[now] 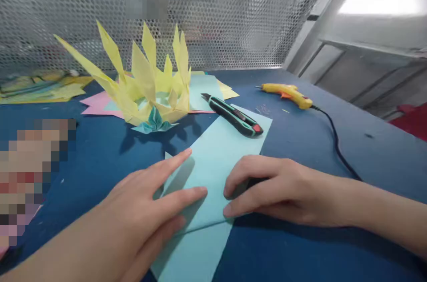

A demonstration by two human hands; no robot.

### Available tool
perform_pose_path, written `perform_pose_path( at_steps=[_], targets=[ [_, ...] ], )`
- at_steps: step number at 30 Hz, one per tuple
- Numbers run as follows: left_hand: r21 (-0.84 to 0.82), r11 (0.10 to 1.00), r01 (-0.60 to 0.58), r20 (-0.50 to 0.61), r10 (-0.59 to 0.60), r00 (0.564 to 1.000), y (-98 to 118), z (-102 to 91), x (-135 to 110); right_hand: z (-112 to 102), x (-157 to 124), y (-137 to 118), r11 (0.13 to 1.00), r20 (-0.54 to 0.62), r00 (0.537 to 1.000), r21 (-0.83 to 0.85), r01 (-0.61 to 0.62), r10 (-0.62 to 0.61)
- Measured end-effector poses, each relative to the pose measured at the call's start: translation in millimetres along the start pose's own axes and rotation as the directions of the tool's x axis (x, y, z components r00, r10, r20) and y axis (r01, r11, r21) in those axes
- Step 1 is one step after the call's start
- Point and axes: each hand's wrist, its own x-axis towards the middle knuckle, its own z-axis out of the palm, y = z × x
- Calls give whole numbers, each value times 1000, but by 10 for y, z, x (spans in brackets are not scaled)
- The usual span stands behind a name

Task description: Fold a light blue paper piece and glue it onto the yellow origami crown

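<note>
A light blue sheet of paper lies in front of me on the blue table, with a fold line or overlapping edge across its near part. My left hand rests over the paper's left side, fingers stretched out and apart. At the sheet's right edge is my right hand, its fingers curled and the thumb and fingertips touching the paper near the fold; whether they pinch the edge is hard to see. On the paper's far end lies a black and green utility knife with its blade out.
A yellow folded-paper crown with a teal paper flower stands at the back left, over pink and blue sheets. Toward the right lies a yellow glue gun with a black cord. A perforated metal panel borders the back.
</note>
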Motion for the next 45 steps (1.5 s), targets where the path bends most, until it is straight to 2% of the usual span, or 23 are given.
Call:
perform_pose_path(
  at_steps=[6,11,15,22,29,32,37,42,45],
  targets=[
    [-103,986,129,-84,-138,987,124,-57,75,4,0,-14,999,33,999,-40,-8,10],
    [-114,990,84,-94,-95,991,110,-11,88,6,-16,-32,990,56,998,-143,17,-9],
    [-119,989,92,-102,-104,989,135,-57,131,6,-23,-35,983,62,998,-180,33,-22],
    [-96,993,62,-74,-69,995,128,-112,151,0,-37,-60,969,87,996,-246,25,-3],
    [-27,997,-66,-52,65,997,22,-75,165,-5,-17,-107,966,86,996,-258,-8,31],
    [-38,995,-90,-67,87,994,27,-78,173,18,-14,-111,938,88,996,-347,18,13],
    [-51,991,-127,-89,122,989,21,-121,170,62,-9,-123,857,173,985,-508,90,-1],
    [46,979,-199,-34,201,979,16,-187,186,82,9,-175,851,182,983,-517,90,7],
    [23,982,-188,-4,188,982,38,-212,177,83,19,-197,857,171,985,-511,72,20]
  ],
)
